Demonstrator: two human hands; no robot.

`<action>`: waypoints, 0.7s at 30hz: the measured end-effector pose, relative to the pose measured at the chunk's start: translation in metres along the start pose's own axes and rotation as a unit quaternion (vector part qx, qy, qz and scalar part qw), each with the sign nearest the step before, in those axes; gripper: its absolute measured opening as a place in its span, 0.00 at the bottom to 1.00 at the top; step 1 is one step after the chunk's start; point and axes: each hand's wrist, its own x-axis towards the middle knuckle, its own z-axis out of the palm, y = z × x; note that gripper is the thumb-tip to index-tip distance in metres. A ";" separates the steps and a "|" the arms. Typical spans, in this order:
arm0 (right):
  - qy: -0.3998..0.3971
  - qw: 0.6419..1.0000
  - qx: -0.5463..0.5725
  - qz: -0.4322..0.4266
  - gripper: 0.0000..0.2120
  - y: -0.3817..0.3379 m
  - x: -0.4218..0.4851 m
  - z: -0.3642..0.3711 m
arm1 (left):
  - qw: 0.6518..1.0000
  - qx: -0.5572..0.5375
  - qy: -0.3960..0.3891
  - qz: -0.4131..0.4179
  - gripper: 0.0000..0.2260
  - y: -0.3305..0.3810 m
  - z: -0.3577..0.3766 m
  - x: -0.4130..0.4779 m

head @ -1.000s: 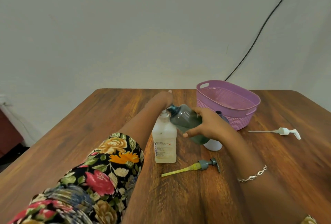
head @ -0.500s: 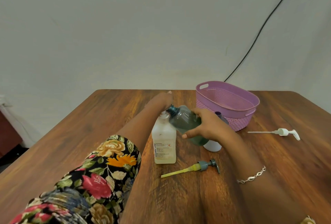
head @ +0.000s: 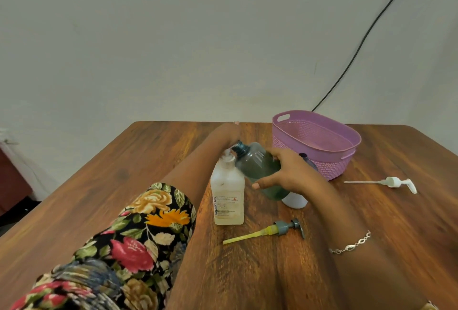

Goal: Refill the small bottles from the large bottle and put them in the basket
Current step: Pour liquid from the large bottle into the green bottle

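My right hand grips a grey-green see-through bottle, tilted with its open mouth against the neck of a pale square labelled bottle standing on the table. My left hand reaches round behind that pale bottle and holds it at the neck; its fingers are mostly hidden. A small white bottle stands behind my right hand, largely covered. The purple basket sits at the back right with nothing visible inside.
A grey pump head with a yellow tube lies in front of the bottles. A white pump head with its tube lies right of the basket. The wooden table meets the wall behind; a black cable hangs there.
Almost nothing differs: both hands and the tilted grey-green bottle stay at the pale bottle's neck, with only a slight shift of the view.
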 end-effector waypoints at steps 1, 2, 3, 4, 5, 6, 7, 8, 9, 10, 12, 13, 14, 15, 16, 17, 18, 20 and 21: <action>-0.001 1.000 0.005 0.006 0.37 0.001 0.000 0.002 | 1.000 0.003 0.004 -0.005 0.19 -0.002 0.001 0.001; 0.000 1.000 0.005 0.010 0.38 0.001 0.000 0.003 | 1.000 0.012 0.008 -0.009 0.20 -0.003 0.002 0.003; 0.002 1.000 0.002 0.012 0.39 0.000 0.000 0.003 | 1.000 0.010 0.014 -0.016 0.20 -0.004 0.002 0.004; 0.004 1.000 0.001 0.013 0.40 0.000 0.000 0.003 | 1.000 0.008 0.019 -0.013 0.20 -0.005 0.002 0.006; 0.005 1.000 0.003 0.014 0.40 -0.001 0.000 0.003 | 1.000 0.011 0.023 -0.002 0.20 -0.006 0.002 0.008; 0.007 1.000 0.012 0.015 0.40 -0.001 0.000 0.004 | 1.000 0.011 0.028 0.009 0.20 -0.008 0.001 0.009; 0.010 1.000 0.023 0.015 0.40 -0.002 0.000 0.004 | 0.999 0.007 0.028 0.020 0.22 -0.009 -0.001 0.010; 0.013 0.999 0.033 0.014 0.39 -0.002 -0.001 0.004 | 0.999 -0.017 0.025 0.024 0.25 -0.010 -0.002 0.011; 0.017 0.999 0.040 0.011 0.38 -0.002 -0.002 0.005 | 0.998 -0.054 0.020 0.020 0.26 -0.012 -0.004 0.012; 0.019 0.999 0.047 0.009 0.38 -0.002 -0.003 0.005 | 0.994 -0.104 0.015 0.013 0.25 -0.013 -0.004 0.012; 0.021 0.998 0.057 0.008 0.38 -0.002 -0.004 0.005 | 0.980 -0.201 0.004 -0.005 0.23 -0.018 -0.006 0.007; 0.023 0.998 0.060 0.008 0.38 -0.002 -0.005 0.006 | 0.973 -0.229 0.002 -0.013 0.22 -0.022 -0.007 0.003; 0.024 0.998 0.062 0.008 0.38 -0.002 -0.005 0.006 | 0.968 -0.251 0.003 -0.016 0.19 -0.027 -0.006 -0.001; 0.027 0.998 0.064 0.007 0.38 -0.003 -0.005 0.007 | 0.961 -0.277 0.000 -0.015 0.17 -0.033 -0.005 -0.003; 0.030 0.997 0.066 0.007 0.37 -0.002 -0.005 0.008 | 0.951 -0.309 -0.010 -0.018 0.16 -0.039 -0.002 -0.005; 0.033 0.997 0.066 0.006 0.37 -0.004 -0.005 0.009 | 0.942 -0.336 -0.018 -0.020 0.17 -0.044 -0.001 -0.009; 0.036 0.997 0.065 0.007 0.37 -0.005 -0.005 0.010 | 0.936 -0.352 -0.021 -0.021 0.17 -0.048 0.000 -0.012; 0.041 0.997 0.065 0.008 0.36 -0.006 -0.006 0.011 | 0.933 -0.359 -0.027 -0.022 0.18 -0.049 0.001 -0.015; 0.043 0.997 0.066 0.007 0.36 -0.006 -0.005 0.011 | 0.933 -0.358 -0.029 -0.023 0.18 -0.048 0.001 -0.015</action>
